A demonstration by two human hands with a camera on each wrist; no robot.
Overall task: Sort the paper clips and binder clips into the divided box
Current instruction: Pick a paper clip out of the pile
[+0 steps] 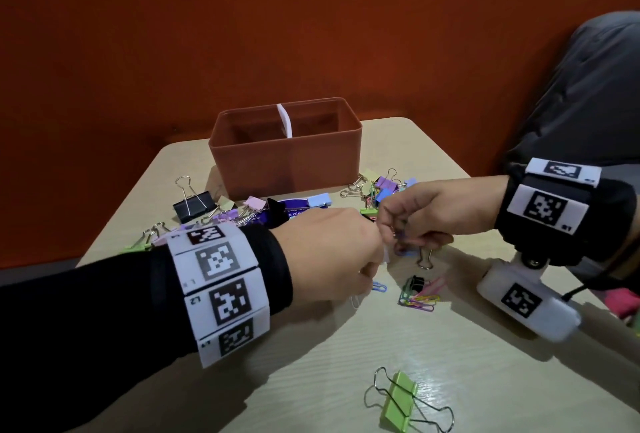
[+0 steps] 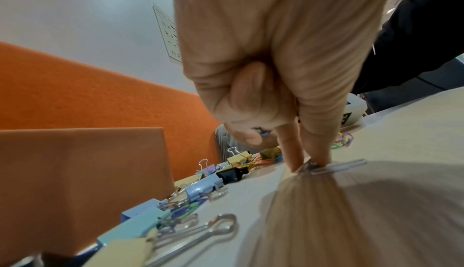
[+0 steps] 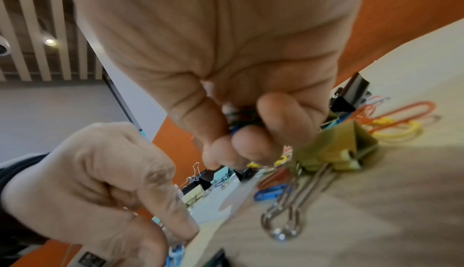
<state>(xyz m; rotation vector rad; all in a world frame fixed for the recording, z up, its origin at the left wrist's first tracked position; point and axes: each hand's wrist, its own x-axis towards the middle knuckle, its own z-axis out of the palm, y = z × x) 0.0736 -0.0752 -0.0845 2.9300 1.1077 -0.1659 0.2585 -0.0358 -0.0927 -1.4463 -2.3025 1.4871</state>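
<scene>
Paper clips (image 1: 419, 299) on table, just beside both hands

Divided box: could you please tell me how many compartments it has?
2: a left compartment and a right compartment, split by the white divider of the box; no further partition shows.

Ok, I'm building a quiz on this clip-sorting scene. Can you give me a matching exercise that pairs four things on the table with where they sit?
Things:
1. box
2. green binder clip
3. big black binder clip
4. paper clip pile

Places:
A. alone, nearest the person
B. touching a small black binder clip
C. farthest from the person
D. by the box's front left corner

Pairs: 1-C, 2-A, 3-D, 4-B
</scene>
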